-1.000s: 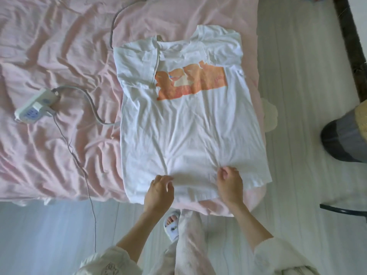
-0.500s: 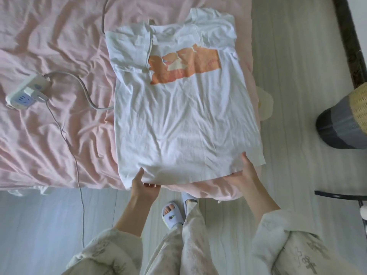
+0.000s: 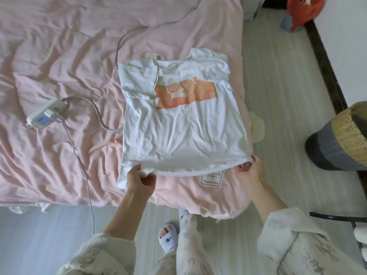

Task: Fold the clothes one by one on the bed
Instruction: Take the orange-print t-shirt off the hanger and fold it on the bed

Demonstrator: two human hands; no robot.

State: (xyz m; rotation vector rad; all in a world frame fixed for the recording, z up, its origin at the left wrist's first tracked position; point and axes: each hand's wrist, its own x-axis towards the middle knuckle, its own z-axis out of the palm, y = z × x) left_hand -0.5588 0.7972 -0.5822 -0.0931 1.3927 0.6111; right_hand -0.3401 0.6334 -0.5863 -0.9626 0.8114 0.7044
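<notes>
A white shirt (image 3: pixel 182 126) with an orange print (image 3: pixel 184 94) lies on the pink bed (image 3: pixel 59 76), toward the bed's right edge and near corner, its collar at the far end. Both sleeves are folded in over the body, so the shirt forms a rough rectangle.

The left hand (image 3: pixel 139 178) grips the near hem at its left part, fingers curled under the cloth and thumb on top. The right hand (image 3: pixel 249 169) pinches the near right corner of the hem, fingertips tucked beneath the fabric. Between the two hands the hem is raised off the sheet — a white label (image 3: pixel 212 178) hangs from under it and the pink sheet shows below. The near left corner of the shirt droops flat on the bed, just left of the left hand.

To the left of the shirt, well apart from it, a white power strip (image 3: pixel 46 115) rests on the sheet with a plug in it; its thick cable (image 3: pixel 99 120) curves right until it meets the shirt's left edge, and a thin cord (image 3: pixel 79 161) runs from it toward the near side and off the bed. A second cable (image 3: pixel 139 30) loops on the sheet beyond the collar.

On the floor to the right stands a grey and wicker basket (image 3: pixel 341 139), and a red object (image 3: pixel 301 10) sits at the far right. A slipper (image 3: pixel 168 238) shows near the bed's near edge — the person wears pale printed sleeves.
</notes>
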